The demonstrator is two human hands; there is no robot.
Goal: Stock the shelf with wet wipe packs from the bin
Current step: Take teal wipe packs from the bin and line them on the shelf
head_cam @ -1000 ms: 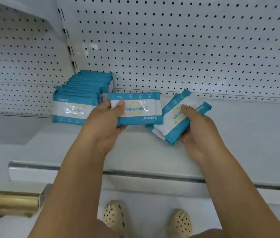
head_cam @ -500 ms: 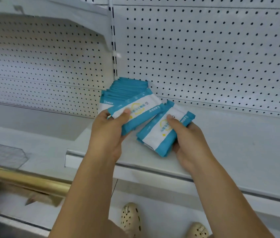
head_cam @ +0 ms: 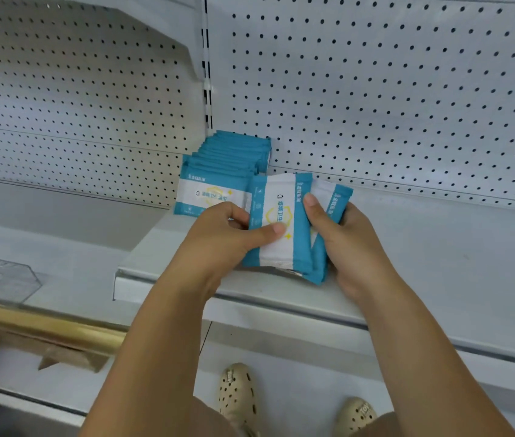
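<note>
A row of blue-and-white wet wipe packs stands on the white shelf, reaching back to the pegboard. Just right of its front, both hands hold a small bundle of the same packs, turned on end over the shelf. My left hand pinches the front pack, thumb on its face. My right hand grips the bundle from the right, thumb over the top edge. The bin is not in view.
White pegboard backs the shelf. A lower shelf lies to the left, with a clear divider and a brass-coloured rail. My feet in beige perforated shoes stand below.
My left hand has brought its pack back from beside the row and onto the right hand's bundle, turning it on end. The view has shifted left.
</note>
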